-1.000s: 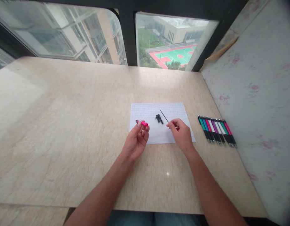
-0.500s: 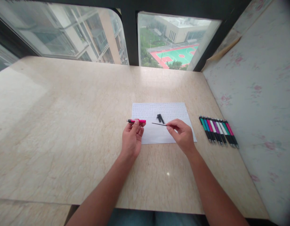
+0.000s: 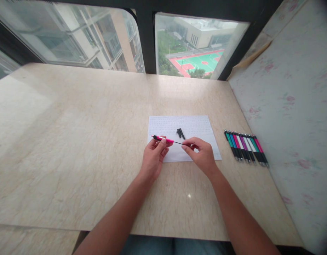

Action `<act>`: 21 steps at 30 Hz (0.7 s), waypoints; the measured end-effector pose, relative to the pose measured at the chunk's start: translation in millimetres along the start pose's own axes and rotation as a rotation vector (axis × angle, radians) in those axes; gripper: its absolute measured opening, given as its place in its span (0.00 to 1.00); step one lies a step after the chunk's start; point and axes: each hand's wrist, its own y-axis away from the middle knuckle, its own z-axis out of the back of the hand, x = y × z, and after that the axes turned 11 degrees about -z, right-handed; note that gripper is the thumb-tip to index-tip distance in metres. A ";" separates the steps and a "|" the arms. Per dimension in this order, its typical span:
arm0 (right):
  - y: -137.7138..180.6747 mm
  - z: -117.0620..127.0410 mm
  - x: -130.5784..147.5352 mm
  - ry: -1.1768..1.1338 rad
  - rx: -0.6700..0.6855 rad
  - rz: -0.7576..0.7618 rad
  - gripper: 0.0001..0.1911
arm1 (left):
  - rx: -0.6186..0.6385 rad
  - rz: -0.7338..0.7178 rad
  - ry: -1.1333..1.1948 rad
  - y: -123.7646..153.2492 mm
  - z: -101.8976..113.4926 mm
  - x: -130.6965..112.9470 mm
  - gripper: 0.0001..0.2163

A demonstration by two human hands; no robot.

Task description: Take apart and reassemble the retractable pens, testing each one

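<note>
Above the left part of a white sheet of paper (image 3: 200, 122), my left hand (image 3: 154, 156) is closed around a pink pen barrel (image 3: 168, 140), its black end pointing left. My right hand (image 3: 200, 152) pinches a thin black pen refill (image 3: 178, 143) between thumb and fingertips. The refill's left end meets the barrel's right end and appears to be inside it; how deep is hidden. Just beyond my fingers, small black pen parts (image 3: 180, 133) lie on the paper.
A row of several pens (image 3: 245, 147) in pink, green, white, purple and blue lies right of the paper, beside the papered wall (image 3: 293, 117). The marble-patterned tabletop (image 3: 73, 141) runs back to the windows (image 3: 190, 46).
My left hand has moved right with the barrel, now slightly tilted. My right hand has shifted a little left. The gap between refill and barrel has closed.
</note>
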 end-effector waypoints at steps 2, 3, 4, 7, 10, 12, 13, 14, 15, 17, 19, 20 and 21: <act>0.4 -1.4 -0.3 0.007 -0.003 -0.014 0.06 | 0.022 0.015 -0.016 1.6 -0.5 0.5 0.15; 0.6 -2.0 -0.3 0.011 -0.004 -0.015 0.06 | 0.028 0.019 -0.025 2.3 -0.9 0.8 0.15; 0.7 -2.4 -0.1 0.015 -0.005 -0.012 0.07 | 0.034 0.023 -0.035 3.0 -1.2 1.1 0.15; 1.1 -3.2 0.7 0.035 -0.003 0.013 0.08 | 0.059 0.047 -0.072 4.7 -2.5 2.3 0.14; 1.2 -2.1 1.0 0.051 0.014 0.035 0.11 | 0.074 0.057 -0.077 5.3 -3.2 2.9 0.12; 0.6 0.2 -0.2 0.019 0.065 0.039 0.13 | 0.074 0.065 -0.049 4.6 -3.0 2.8 0.12; 0.0 1.7 -1.6 -0.021 0.088 0.026 0.15 | 0.066 0.069 -0.026 3.9 -2.7 2.6 0.12; -1.0 3.5 -3.6 -0.068 0.096 0.002 0.18 | 0.054 0.073 -0.001 3.1 -2.4 2.3 0.11; -2.3 5.5 -6.3 -0.104 0.077 -0.031 0.20 | 0.040 0.079 0.024 2.2 -2.0 2.0 0.11; -5.8 9.2 -13.4 -0.083 -0.026 -0.088 0.21 | 0.012 0.094 0.076 0.3 -1.3 1.3 0.09; -9.7 11.5 -21.1 0.092 -0.116 -0.073 0.17 | -0.004 0.114 0.118 -1.1 -0.8 0.7 0.08; -11.3 11.8 -24.3 0.208 -0.124 -0.034 0.16 | -0.008 0.122 0.134 -1.5 -0.7 0.5 0.08; -12.6 11.4 -26.8 0.327 -0.117 0.008 0.17 | -0.010 0.128 0.146 -1.7 -0.7 0.5 0.07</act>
